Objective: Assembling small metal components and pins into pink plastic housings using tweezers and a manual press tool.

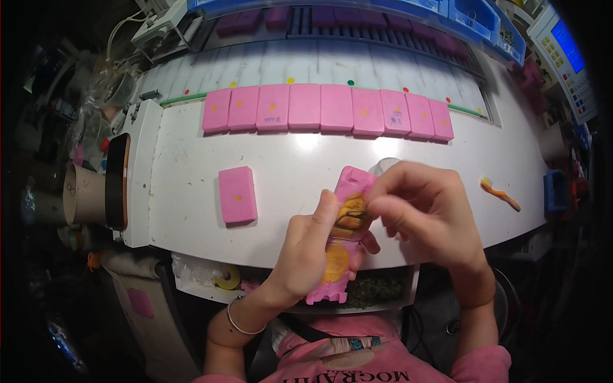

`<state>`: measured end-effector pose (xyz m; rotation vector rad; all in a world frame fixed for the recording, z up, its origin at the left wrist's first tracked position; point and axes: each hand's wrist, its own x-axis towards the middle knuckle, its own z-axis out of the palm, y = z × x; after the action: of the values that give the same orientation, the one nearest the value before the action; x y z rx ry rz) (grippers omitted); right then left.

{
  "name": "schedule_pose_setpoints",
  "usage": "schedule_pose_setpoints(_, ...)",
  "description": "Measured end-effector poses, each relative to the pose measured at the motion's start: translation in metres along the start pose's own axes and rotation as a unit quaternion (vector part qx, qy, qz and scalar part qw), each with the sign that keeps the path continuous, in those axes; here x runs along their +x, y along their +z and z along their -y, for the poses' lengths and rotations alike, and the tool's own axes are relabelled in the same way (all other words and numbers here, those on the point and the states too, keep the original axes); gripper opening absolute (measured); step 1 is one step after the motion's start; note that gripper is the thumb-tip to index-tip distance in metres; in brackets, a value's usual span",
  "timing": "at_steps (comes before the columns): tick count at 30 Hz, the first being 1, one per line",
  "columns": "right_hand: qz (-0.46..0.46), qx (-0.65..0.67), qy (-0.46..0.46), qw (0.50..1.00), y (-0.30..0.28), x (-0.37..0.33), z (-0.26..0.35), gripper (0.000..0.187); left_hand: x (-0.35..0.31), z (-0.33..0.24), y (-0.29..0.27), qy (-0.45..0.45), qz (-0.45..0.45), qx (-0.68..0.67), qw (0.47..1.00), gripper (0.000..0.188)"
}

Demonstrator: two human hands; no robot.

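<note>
My left hand (300, 249) is wrapped round an opened pink rubber mould (352, 179), thumb along its near face. The mould is tilted over the table's front edge, and its two halves hang one above the other. Yellow-orange patches line both halves, and dark green looped strands (350, 220) lie across the upper one. At the upper half's right edge, my right hand (434, 214) has thumb and fingertips pinched together. What is between those fingertips is hidden. A single pink block (237, 198) lies flat to the left of my left hand.
Several pink blocks (304, 107) stand in a row across the white table (191, 147). An orange-yellow toothbrush (501, 194) lies at the right. Under the front edge, an open drawer holds dark green bits (381, 288). Blue bins (472, 22) and a keypad unit (565, 60) border the back.
</note>
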<state>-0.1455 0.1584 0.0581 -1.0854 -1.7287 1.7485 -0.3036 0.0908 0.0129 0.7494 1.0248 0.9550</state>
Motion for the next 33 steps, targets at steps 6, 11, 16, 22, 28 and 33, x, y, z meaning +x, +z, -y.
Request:
schedule_pose_setpoints(6,-0.098,-0.021,-0.142,0.985,0.01,0.006,-0.045,0.036,0.0,0.006,0.013,0.043,0.056,-0.084,0.994,0.067)
schedule_pose_setpoints(11,0.08,0.422,0.148,0.891,0.028,0.01,-0.046,0.043,0.003,-0.002,0.016,0.183,0.049,0.054,0.98,0.107)
schedule_pose_setpoints(16,-0.054,0.269,0.023,0.961,0.037,0.014,-0.053,0.044,0.01,0.01,0.003,0.169,0.061,-0.039,0.983,0.075)
schedule_pose_setpoints(22,-0.186,-0.042,-0.273,0.943,0.035,-0.008,-0.056,0.025,0.009,0.008,0.0,0.144,-0.036,-0.048,0.988,0.067)
schedule_pose_setpoints(28,-0.187,-0.11,-0.325,0.921,0.033,-0.003,-0.058,0.02,0.013,0.01,0.0,0.12,-0.063,-0.079,0.988,0.057)
schedule_pose_setpoints(33,-0.173,-0.103,-0.29,0.936,0.033,-0.003,-0.047,0.022,0.017,0.014,0.0,0.1,-0.11,0.002,0.989,0.057)
